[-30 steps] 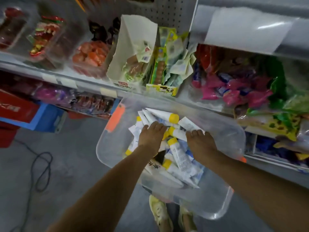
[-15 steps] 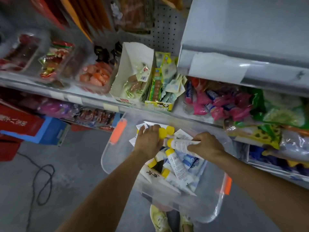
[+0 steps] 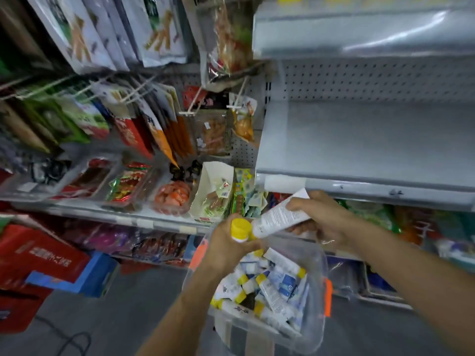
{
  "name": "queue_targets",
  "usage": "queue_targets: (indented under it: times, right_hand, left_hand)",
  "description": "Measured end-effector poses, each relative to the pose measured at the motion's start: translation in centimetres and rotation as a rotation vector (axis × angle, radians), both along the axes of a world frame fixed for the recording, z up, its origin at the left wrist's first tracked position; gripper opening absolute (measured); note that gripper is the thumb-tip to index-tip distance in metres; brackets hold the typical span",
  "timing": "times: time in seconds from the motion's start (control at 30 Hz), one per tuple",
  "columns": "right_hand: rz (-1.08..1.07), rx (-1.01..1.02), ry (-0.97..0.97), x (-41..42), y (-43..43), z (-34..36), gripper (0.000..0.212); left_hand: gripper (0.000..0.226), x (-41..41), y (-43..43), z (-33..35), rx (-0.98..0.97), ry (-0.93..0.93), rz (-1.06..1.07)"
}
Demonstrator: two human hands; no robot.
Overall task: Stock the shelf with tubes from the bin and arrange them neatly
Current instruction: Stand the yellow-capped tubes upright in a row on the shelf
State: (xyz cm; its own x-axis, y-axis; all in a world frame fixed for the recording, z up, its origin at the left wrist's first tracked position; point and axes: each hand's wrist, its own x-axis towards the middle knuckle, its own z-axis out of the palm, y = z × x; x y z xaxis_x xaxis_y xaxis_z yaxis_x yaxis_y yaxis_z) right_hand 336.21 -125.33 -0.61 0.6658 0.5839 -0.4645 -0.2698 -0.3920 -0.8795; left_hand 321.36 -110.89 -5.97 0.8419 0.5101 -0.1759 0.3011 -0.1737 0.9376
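A shop aisle with grey metal racks and pegboard backs: on the left, snack packets (image 3: 159, 29) hang from hooks above clear trays (image 3: 126, 183) of wrapped food, and on the right a grey shelf (image 3: 359, 140) stands bare, a blank white price strip on its front lip. Low on the far left sits a red carton (image 3: 43, 253) printed with white characters too blurred to read. Near the bottom centre, above the grey floor (image 3: 128, 304), is a clear plastic bin (image 3: 318, 317) with orange latches (image 3: 327, 296), holding a loose heap of white tubes (image 3: 272, 294) with yellow caps. Some carry blue panels and black brush-style characters, none legible. Above the bin's far edge the left hand (image 3: 226, 250) curls round a yellow-capped tube (image 3: 240, 228), cap end up. Just to its right the right hand (image 3: 326, 219) grips a white tube (image 3: 280, 217) between thumb and fingers, tilted, crimped end up toward the shelf's lip, cap end close by the left hand. Its side carries fine grey print, too small to read.
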Motion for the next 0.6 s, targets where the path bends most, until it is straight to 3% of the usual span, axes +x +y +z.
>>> queue_targets:
  times: [0.07, 0.17, 0.23, 0.3, 0.4, 0.5, 0.6]
  right_hand:
    - [0.028, 0.124, 0.136, 0.0, -0.7, 3.3, 0.019]
    - [0.251, 0.388, 0.334, 0.3, -2.4, 7.6, 0.052]
    - [0.366, 0.377, 0.201, 0.3, -3.2, 9.6, 0.059]
    - [0.385, 0.295, -0.011, 0.0, -3.6, 11.1, 0.044]
    - [0.29, 0.286, -0.19, 0.2, -4.8, 13.7, 0.024]
    - [0.204, 0.289, -0.355, 1.2, -6.7, 16.9, 0.029]
    - [0.092, 0.302, -0.507, 2.3, -8.7, 20.2, 0.02]
  left_hand:
    - [0.036, 0.2, 0.2, 2.8, 0.047, -0.043, 0.003]
    - [0.031, 0.5, -0.3, 7.2, 0.005, -0.12, -0.093]
    - [0.03, 0.8, -1.0, 10.0, -0.095, -0.168, -0.154]
    - [0.028, 1.3, -2.1, 12.6, -0.162, -0.189, -0.209]
    - [0.026, 2.5, -4.2, 16.2, -0.215, -0.245, -0.204]
    - [0.026, 4.2, -6.4, 19.5, -0.17, -0.298, -0.171]
    - [0.026, 6.3, -8.7, 22.2, -0.105, -0.381, -0.144]
